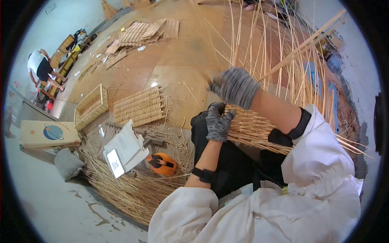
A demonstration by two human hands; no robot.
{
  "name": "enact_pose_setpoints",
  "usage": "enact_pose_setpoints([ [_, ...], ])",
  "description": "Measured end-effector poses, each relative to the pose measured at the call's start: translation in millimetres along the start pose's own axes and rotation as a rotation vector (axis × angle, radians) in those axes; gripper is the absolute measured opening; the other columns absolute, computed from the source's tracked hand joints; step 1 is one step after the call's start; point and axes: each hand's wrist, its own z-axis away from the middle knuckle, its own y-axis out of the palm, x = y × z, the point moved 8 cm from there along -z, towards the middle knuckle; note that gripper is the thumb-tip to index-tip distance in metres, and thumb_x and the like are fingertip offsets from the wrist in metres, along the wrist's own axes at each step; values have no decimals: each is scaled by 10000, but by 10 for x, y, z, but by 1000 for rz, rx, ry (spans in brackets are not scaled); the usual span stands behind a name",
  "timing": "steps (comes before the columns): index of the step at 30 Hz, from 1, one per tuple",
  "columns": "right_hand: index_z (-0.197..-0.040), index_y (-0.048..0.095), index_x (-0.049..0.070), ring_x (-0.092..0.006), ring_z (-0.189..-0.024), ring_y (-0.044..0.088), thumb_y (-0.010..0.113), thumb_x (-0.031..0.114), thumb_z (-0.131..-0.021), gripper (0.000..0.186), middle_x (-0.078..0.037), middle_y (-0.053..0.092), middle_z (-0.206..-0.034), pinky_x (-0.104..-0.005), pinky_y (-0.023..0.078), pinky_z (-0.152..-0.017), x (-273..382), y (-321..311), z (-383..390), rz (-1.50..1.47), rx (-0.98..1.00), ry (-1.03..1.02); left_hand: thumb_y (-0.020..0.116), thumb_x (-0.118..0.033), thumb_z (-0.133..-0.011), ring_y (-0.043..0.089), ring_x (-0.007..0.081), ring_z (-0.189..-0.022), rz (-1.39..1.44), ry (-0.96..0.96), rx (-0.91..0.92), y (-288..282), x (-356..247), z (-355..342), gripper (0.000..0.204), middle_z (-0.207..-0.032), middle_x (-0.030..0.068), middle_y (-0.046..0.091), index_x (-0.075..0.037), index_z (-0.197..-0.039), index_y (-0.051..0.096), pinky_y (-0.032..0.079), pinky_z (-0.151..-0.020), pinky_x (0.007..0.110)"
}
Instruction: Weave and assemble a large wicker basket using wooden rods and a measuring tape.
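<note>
Head view, person seated, both hands in grey knit gloves, white sleeves pushed up, black wrist cuffs.

Left hand [219, 121]: fingers curled over the near edge of a half-woven wicker panel [253, 127], gripping it. The panel lies across the lap, directly under and to the right of this hand, its woven part running right beneath the right forearm.

Right hand [235, 87]: raised just above and beyond the left hand, clenched, blurred. It appears closed on a thin wicker strand, but the strand inside the fist cannot be made out clearly. A straight wooden stick [304, 44] slants up and away to the right from beside this hand; whether the hand touches it cannot be told.

Loose upright strands [263, 40] fan out from the panel beyond both hands, rising toward the far right.

Left of the left hand, on the floor: an orange tape measure [162, 164], near; a white paper pad [125, 148] with a phone [115, 163] lying on its near corner, just beyond the tape measure; a heap of loose wicker [129, 186] under and around them.

Further left and ahead: a flat woven mat [139, 106], a rectangular wicker tray [91, 106], a cardboard box [46, 133], a grey bag [68, 163].

Far ahead-left: more woven mats [142, 32]. Another person [42, 69] bends over, well apart.
</note>
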Motion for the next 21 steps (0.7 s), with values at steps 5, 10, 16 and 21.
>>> enact_pose_setpoints([
  [5,-732,597,63,-274,-560,573,439,366,-823,353,-123,576,-615,-377,452,-521,31,-6,91,35,114,0,702,-59,-649,535,195,-847,26,-66,27,54,-98,21,367,-917,117,552,29,-946,507,440,-778,298],
  [10,-854,582,63,-288,-664,589,413,413,-824,390,-145,590,-681,-383,464,-608,5,23,-68,-227,204,-24,689,-67,-663,547,188,-805,54,-29,25,34,-158,-19,367,-921,144,562,45,-954,496,447,-742,295],
  [16,-921,568,67,-277,-836,568,466,238,-816,225,-89,576,-928,-401,453,-703,438,716,296,762,-249,633,478,-213,-838,415,207,-1075,-411,334,125,142,-390,162,281,-1111,64,501,-21,-1042,500,292,-955,337],
  [21,-936,560,44,-234,-843,555,524,143,-781,187,-73,586,-905,-391,449,-715,392,-64,259,165,-372,-53,590,-156,-766,486,190,-974,-182,56,21,-138,-272,69,337,-1037,91,543,4,-1052,515,368,-882,310],
])
